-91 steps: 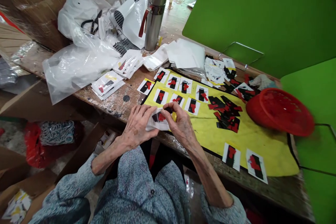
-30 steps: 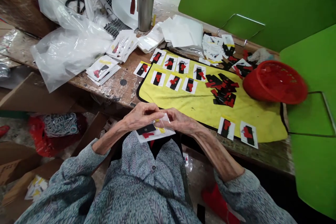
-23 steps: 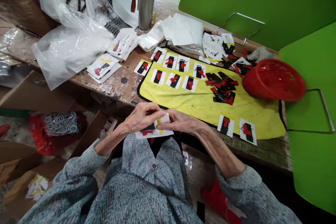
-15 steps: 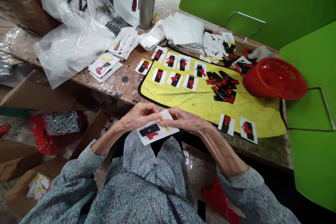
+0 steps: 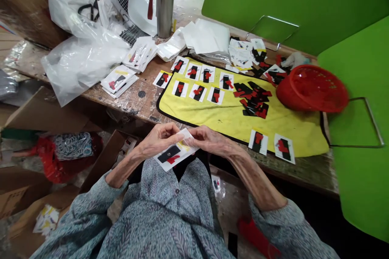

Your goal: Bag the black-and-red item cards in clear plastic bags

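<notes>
Between my two hands, above my lap, is a small white packet (image 5: 174, 156) with a black piece and a red piece on it and a yellow strip at its top end. My left hand (image 5: 159, 139) pinches the packet's upper left edge. The fingers of my right hand (image 5: 209, 141) are closed on its upper right corner. Beyond my hands, several similar cards (image 5: 198, 92) lie in rows on a yellow cloth (image 5: 194, 113), beside a pile of black and red pieces (image 5: 253, 98). Two more cards (image 5: 258, 141) lie near the cloth's front right edge.
A red basket (image 5: 313, 89) stands tilted at the right by green panels (image 5: 358, 129). Stacked packets (image 5: 119, 81), plastic bags (image 5: 85, 64) and a steel flask (image 5: 165, 8) are at the back left. Cardboard boxes (image 5: 45, 109) stand low on the left.
The view has shifted slightly. Both hands still hold the packet, which has tilted a little, and my fingers have shifted slightly at its top end.
</notes>
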The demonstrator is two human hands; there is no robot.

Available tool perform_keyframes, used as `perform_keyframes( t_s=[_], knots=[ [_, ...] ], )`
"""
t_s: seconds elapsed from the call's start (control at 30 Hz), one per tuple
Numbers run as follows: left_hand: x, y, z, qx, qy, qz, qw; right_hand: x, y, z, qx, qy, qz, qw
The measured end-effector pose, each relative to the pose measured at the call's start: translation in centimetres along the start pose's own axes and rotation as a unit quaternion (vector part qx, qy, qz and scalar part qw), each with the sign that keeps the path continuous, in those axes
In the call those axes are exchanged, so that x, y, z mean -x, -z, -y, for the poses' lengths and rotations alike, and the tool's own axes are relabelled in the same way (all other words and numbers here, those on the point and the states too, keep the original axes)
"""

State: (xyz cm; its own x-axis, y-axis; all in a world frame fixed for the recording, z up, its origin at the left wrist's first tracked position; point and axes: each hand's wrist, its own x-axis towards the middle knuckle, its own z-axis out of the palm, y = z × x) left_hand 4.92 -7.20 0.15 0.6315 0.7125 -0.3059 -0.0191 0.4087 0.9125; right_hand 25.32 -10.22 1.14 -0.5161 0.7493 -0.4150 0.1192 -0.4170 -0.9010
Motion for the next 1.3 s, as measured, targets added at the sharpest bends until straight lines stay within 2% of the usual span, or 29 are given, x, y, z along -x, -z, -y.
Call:
perform_keyframes(
  t_s=[0.13,0.23,0.37,0.5,0.6,0.7,0.8,0.87,0.97,1.03,1.07,1.13,1.17,1.2,1.23,1.27,1.3],
  knots=[
    [-0.7,-0.9,0.1,0.035,-0.012,-0.081,0.996,1.6,-0.6,-0.1,-0.041,0.047,-0.144,0.988],
    [-1.0,-1.7,0.3,0.063,-0.001,-0.083,0.995,2.6,-1.4,-0.6,-0.067,0.050,-0.192,0.978],
    [-0.9,-2.4,0.4,0.076,0.023,-0.062,0.995,2.9,-2.2,-1.4,-0.089,0.063,-0.209,0.972],
    [-0.8,-2.8,0.5,0.079,0.041,-0.050,0.995,2.4,-2.5,-2.1,-0.054,0.081,-0.242,0.965],
    [-0.7,-2.7,0.5,0.091,0.042,-0.068,0.993,2.1,-2.6,-2.1,-0.033,0.087,-0.253,0.963],
    [-0.5,-2.2,0.2,0.086,0.021,-0.099,0.991,1.8,-2.6,-1.8,-0.046,0.074,-0.223,0.971],
    [-0.7,-0.6,-0.4,0.064,0.000,-0.117,0.991,0.4,-2.4,-1.2,-0.006,0.078,-0.214,0.974],
    [-1.2,1.4,-1.3,0.025,-0.012,-0.127,0.992,-1.2,-2.3,-0.4,0.032,0.087,-0.212,0.973],
    [-2.3,5.9,-3.5,-0.105,-0.042,-0.174,0.978,-3.5,-1.7,1.4,0.126,0.081,-0.194,0.970],
    [-3.2,9.0,-5.2,-0.227,-0.055,-0.218,0.948,-4.8,-0.3,2.8,0.194,0.073,-0.192,0.959],
    [-3.6,10.3,-6.0,-0.302,-0.062,-0.255,0.916,-5.4,0.8,3.5,0.220,0.074,-0.204,0.951],
    [-4.3,12.0,-6.8,-0.448,-0.129,-0.362,0.808,-6.7,3.8,4.8,0.264,0.086,-0.267,0.923],
    [-4.5,12.2,-6.8,-0.490,-0.160,-0.377,0.769,-7.4,5.7,5.5,0.296,0.091,-0.320,0.895],
    [-4.7,12.0,-6.5,-0.510,-0.187,-0.371,0.753,-8.2,7.8,6.2,0.333,0.088,-0.379,0.859],
    [-4.7,11.4,-6.0,-0.506,-0.206,-0.350,0.761,-9.0,9.9,6.9,0.371,0.077,-0.439,0.814],
    [-4.7,10.6,-5.2,-0.486,-0.217,-0.317,0.785,-10.0,12.0,7.4,0.405,0.052,-0.496,0.766],
    [-4.7,9.7,-4.4,-0.461,-0.225,-0.283,0.810,-10.9,14.0,7.9,0.419,0.036,-0.524,0.741]
  ],
)
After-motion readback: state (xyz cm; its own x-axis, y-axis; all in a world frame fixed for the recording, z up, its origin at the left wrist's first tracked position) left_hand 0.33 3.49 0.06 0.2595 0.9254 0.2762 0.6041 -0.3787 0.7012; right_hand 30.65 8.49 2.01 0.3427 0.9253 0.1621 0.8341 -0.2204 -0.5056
